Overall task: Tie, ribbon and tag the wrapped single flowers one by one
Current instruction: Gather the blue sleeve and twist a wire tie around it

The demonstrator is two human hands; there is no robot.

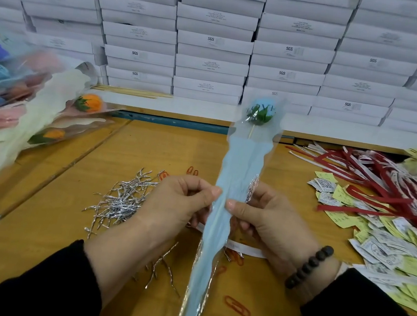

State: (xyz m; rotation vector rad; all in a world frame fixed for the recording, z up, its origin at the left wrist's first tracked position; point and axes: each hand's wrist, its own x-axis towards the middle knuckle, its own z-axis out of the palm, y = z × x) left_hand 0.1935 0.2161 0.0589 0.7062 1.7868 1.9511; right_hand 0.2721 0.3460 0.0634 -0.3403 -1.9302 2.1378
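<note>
A single blue flower [262,112] in a long light-blue and clear sleeve [240,161] stands upright in front of me over the wooden table [151,151]. My left hand [179,201] pinches the sleeve's left edge at mid-height. Opposite it, my right hand [260,215] pinches the right edge and also holds a silver twist tie [252,187] against the wrap. A white ribbon strip [243,249] lies on the table under my hands.
Silver twist ties [122,197] lie heaped at centre left. Wrapped flowers [38,112] are piled at the left. Red and white ribbons [382,177] and paper tags [387,243] cover the right side. Orange paper clips [237,306] are scattered about. White boxes [215,41] are stacked behind.
</note>
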